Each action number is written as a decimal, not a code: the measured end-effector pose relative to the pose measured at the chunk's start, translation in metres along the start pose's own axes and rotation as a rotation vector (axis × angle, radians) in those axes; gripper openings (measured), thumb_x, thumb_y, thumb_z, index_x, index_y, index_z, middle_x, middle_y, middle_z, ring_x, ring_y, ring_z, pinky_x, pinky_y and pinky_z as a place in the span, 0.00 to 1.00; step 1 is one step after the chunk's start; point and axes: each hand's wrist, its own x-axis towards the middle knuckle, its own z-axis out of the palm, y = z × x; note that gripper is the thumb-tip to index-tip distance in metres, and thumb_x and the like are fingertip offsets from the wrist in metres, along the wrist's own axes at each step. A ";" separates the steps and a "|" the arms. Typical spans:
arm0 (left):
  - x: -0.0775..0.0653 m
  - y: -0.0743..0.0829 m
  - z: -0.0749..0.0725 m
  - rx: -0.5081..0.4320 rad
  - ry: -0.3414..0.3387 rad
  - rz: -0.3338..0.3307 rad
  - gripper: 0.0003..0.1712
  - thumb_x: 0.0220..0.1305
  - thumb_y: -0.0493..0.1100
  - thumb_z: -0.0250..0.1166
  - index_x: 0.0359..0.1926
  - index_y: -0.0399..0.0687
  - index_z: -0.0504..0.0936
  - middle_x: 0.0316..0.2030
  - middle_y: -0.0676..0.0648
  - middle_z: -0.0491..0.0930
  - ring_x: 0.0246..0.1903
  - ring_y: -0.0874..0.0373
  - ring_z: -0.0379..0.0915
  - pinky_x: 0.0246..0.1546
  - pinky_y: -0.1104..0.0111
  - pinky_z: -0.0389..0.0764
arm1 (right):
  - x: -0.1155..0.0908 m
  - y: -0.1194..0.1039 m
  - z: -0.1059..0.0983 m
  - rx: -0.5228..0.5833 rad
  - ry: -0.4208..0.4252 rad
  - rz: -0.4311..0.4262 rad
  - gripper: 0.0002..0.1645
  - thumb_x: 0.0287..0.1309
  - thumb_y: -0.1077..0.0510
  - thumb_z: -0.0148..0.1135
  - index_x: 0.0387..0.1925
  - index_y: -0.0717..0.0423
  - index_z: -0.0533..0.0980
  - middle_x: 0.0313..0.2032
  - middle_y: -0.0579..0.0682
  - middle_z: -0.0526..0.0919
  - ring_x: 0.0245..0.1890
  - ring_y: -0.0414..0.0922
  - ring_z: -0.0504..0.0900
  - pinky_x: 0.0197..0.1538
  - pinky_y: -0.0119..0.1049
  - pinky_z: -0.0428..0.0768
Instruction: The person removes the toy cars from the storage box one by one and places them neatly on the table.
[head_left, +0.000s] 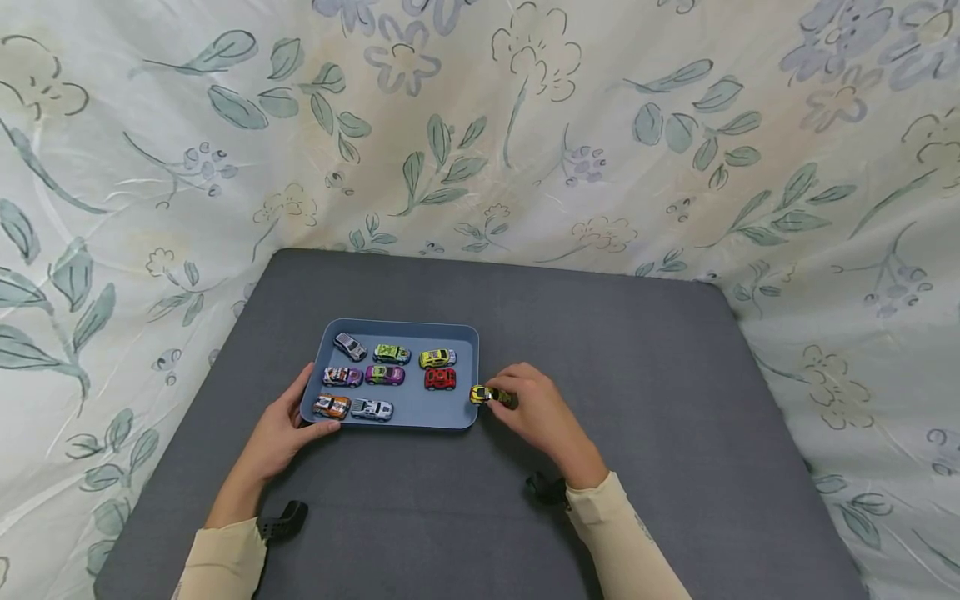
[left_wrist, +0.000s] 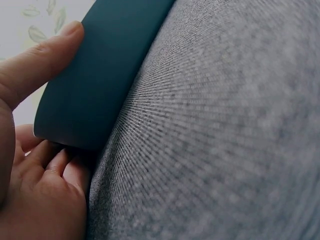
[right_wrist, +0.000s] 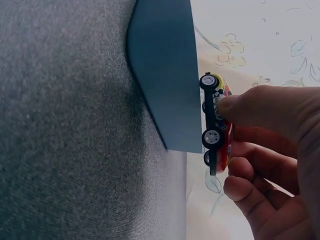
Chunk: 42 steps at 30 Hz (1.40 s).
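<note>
A shallow blue-grey tray [head_left: 420, 417] lies on the table, seen from above in the head view. My left hand [head_left: 276, 433] grips its near left corner; in the left wrist view the thumb [left_wrist: 55, 55] lies at the rim and the fingers reach round the tray's end. At the right rim, my right hand [head_left: 536, 408] pinches a yellow, black and red toy car [right_wrist: 218, 120] between thumb and fingers, just above the tray wall [right_wrist: 167, 75]. Inside stand several toy cars, among them a red car [head_left: 440, 379], a yellow car [head_left: 437, 358] and an orange car [head_left: 332, 407].
Dark grey cloth covers the table [head_left: 600, 333]. A floral curtain [head_left: 465, 125] hangs behind and at both sides. More toy cars fill the tray's left part: a silver car [head_left: 349, 347], a green car [head_left: 392, 354] and a white car [head_left: 372, 409]. Each wrist wears a black strap [head_left: 283, 522].
</note>
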 end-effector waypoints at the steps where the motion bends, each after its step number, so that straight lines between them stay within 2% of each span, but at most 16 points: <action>1: 0.000 0.000 0.000 0.000 0.000 -0.001 0.65 0.68 0.43 0.80 0.89 0.47 0.44 0.81 0.27 0.55 0.74 0.30 0.64 0.54 0.89 0.65 | 0.000 0.000 -0.001 0.001 -0.003 0.002 0.13 0.59 0.62 0.83 0.46 0.53 0.91 0.44 0.44 0.88 0.45 0.44 0.82 0.50 0.43 0.85; 14: 0.000 0.002 0.000 -0.047 0.000 0.003 0.64 0.68 0.41 0.80 0.89 0.47 0.44 0.81 0.28 0.55 0.73 0.32 0.66 0.54 0.88 0.69 | -0.010 0.011 -0.009 -0.003 -0.019 0.025 0.14 0.57 0.63 0.83 0.46 0.56 0.91 0.45 0.47 0.88 0.48 0.47 0.84 0.52 0.47 0.85; 24: 0.004 0.001 -0.003 -0.039 0.006 0.008 0.64 0.68 0.41 0.79 0.89 0.49 0.44 0.82 0.30 0.55 0.74 0.33 0.65 0.55 0.88 0.68 | -0.006 0.018 -0.008 -0.007 -0.062 0.046 0.13 0.60 0.62 0.82 0.46 0.56 0.91 0.45 0.48 0.88 0.48 0.49 0.84 0.53 0.48 0.84; 34: 0.003 0.002 -0.003 -0.021 0.002 -0.014 0.65 0.68 0.42 0.80 0.89 0.49 0.43 0.83 0.30 0.53 0.75 0.32 0.63 0.55 0.89 0.66 | -0.012 0.023 -0.006 -0.008 -0.094 0.071 0.13 0.60 0.63 0.81 0.47 0.57 0.90 0.44 0.48 0.88 0.45 0.47 0.83 0.50 0.47 0.84; 42: 0.001 0.002 -0.001 -0.034 -0.003 -0.017 0.65 0.68 0.42 0.80 0.89 0.49 0.43 0.82 0.30 0.55 0.75 0.32 0.64 0.55 0.88 0.67 | -0.019 0.027 -0.001 -0.005 -0.078 0.064 0.12 0.59 0.64 0.81 0.46 0.56 0.90 0.43 0.47 0.87 0.42 0.46 0.82 0.48 0.46 0.83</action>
